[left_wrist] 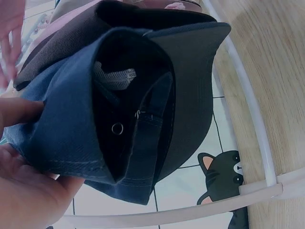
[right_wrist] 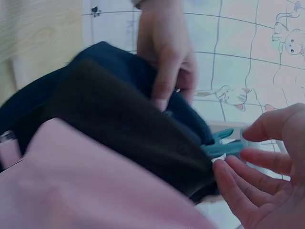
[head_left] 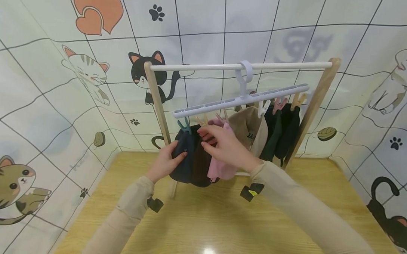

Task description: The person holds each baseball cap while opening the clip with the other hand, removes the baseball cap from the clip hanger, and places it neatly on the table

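Observation:
My left hand (head_left: 164,163) pinches the crown of a navy cap (left_wrist: 62,124), which hangs at the left end of a pale lavender hanger (head_left: 217,105) by a teal clip (head_left: 184,125). In the left wrist view the cap's inside, strap and brim are showing. My right hand (head_left: 228,142) is raised in front of a dark brown cap (head_left: 201,168) and a pink cap (head_left: 222,168). Its fingers are loosely bent near the teal clip in the right wrist view, and the thumb stands apart from them, with nothing visibly held. A yellowish clip (head_left: 202,121) is just above its fingertips.
Farther right hang a beige cap (head_left: 244,124), a dark green cap (head_left: 273,140) and a black cap (head_left: 289,133), on white, pink and yellow clips. The hanger hooks over the white bar (head_left: 205,67) of a wooden rack (head_left: 317,104), which stands on a wooden table (head_left: 200,224).

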